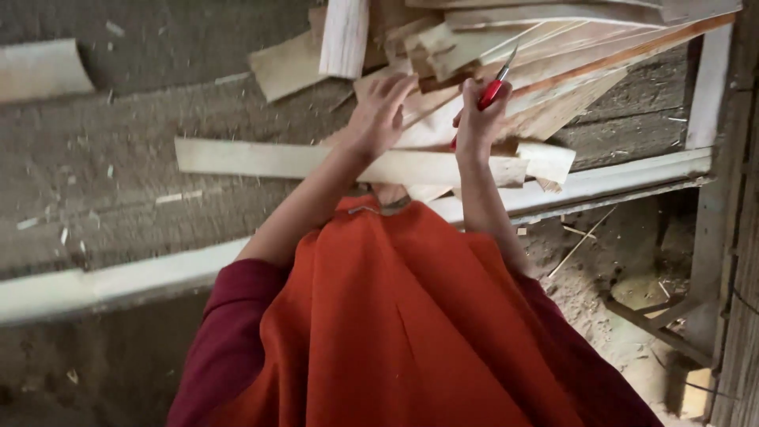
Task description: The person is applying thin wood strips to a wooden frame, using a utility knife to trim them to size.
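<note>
My right hand [478, 119] is closed around a red-handled knife [492, 88], its thin blade pointing up and to the right over the wood. My left hand [381, 113] rests with spread fingers on a pile of pale wood strips [506, 47]. A long flat pale strip [300, 160] lies across the worn wooden floor just below both hands. My forearms reach out from maroon sleeves over an orange cloth [395, 316].
A white painted beam [126, 285] runs along the edge of the grey plank floor [118, 190]. Below it at the right lies sandy ground [601, 277] with scraps. Another pale wood piece [39, 71] sits at the far left. Wood chips are scattered about.
</note>
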